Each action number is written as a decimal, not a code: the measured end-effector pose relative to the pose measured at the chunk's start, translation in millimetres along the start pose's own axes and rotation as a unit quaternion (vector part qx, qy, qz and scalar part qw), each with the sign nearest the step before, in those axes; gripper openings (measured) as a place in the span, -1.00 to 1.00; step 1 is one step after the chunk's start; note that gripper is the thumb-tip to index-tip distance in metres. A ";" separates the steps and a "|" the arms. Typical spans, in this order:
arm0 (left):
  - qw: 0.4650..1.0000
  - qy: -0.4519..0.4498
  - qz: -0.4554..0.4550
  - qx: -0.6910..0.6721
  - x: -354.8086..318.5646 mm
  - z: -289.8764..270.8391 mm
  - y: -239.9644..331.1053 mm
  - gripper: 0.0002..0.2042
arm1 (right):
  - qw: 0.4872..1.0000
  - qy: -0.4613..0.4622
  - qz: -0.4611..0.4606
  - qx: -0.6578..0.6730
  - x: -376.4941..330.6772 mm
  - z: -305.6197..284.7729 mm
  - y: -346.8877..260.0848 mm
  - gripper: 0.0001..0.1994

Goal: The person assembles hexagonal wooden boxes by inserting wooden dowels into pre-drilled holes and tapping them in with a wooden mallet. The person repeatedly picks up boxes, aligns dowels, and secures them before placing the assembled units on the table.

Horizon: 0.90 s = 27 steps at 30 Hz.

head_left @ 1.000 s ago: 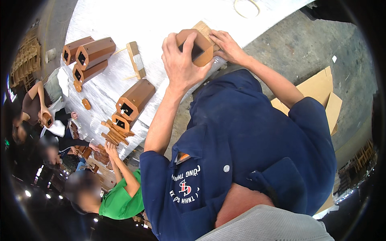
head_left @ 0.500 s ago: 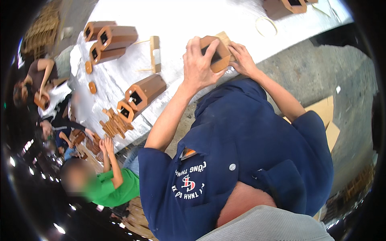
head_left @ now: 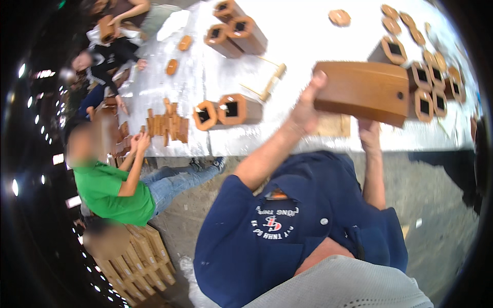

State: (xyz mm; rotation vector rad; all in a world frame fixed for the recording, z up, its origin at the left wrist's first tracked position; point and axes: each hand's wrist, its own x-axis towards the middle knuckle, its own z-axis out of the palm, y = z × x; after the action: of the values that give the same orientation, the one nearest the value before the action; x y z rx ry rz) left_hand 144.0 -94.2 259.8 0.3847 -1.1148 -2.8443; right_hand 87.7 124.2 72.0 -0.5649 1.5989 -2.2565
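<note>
A long brown wooden box with faceted sides and a small dark hole near its right end lies sideways between my hands, raised above the table. My left hand grips its left end, thumb on the near side. Below the right end, my right hand holds it from underneath; the fingertips are hidden behind the box. On the table under the box shows a light wood board, partly covered.
Similar hollow boxes stand left on the silvery covered table, with more boxes at right. Oval wooden pieces, a wooden frame and small sticks lie about. A person in green works at left.
The box, earlier low over the light board with its open end facing up, is now lifted and turned on its side. My hands have shifted to its ends. The view has swung round.
</note>
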 end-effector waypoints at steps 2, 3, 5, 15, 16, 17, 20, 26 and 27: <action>0.994 0.039 -0.098 -0.041 -14.4 6.2 -0.1 -0.33 | 0.995 -0.068 -0.031 0.063 37.0 -11.3 -12.5 -0.18; 0.989 0.051 -0.120 -0.070 -20.3 8.6 -3.8 -0.29 | 0.982 -0.106 -0.066 0.142 57.4 6.1 -31.3 -0.19; 0.996 -0.031 -0.084 -0.026 -23.6 21.2 15.4 -0.24 | 0.937 -0.100 -0.117 0.313 96.0 64.5 -82.2 -0.22; 0.514 0.313 0.179 0.779 72.2 -223.8 -34.3 -0.31 | 0.884 -0.002 0.050 0.465 228.0 72.2 -135.6 -0.35; 0.496 0.330 0.151 0.789 68.6 -246.3 -41.1 -0.25 | 0.907 -0.005 0.031 0.421 237.3 74.3 -135.8 -0.33; 0.519 0.326 0.122 0.781 63.2 -257.7 -41.7 -0.27 | 0.882 -0.045 0.037 0.467 235.5 84.5 -150.8 -0.30; 0.527 0.313 0.039 0.789 57.2 -256.0 -51.5 -0.35 | 0.854 -0.111 0.029 0.508 231.3 104.7 -178.5 -0.27; 0.644 0.222 0.174 0.711 43.4 -177.4 -56.2 -0.46 | 0.874 -0.115 -0.008 0.472 225.8 99.5 -192.6 -0.27; 0.706 0.236 0.147 0.652 37.2 -148.3 -49.2 -0.46 | 0.878 -0.114 -0.012 0.464 224.4 97.5 -193.4 -0.27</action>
State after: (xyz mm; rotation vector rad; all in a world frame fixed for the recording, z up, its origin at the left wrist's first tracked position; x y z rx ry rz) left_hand 147.2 -161.5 114.0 0.7789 -2.4778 -1.0897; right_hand -65.9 1.1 314.0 -0.5248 0.2792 -2.4928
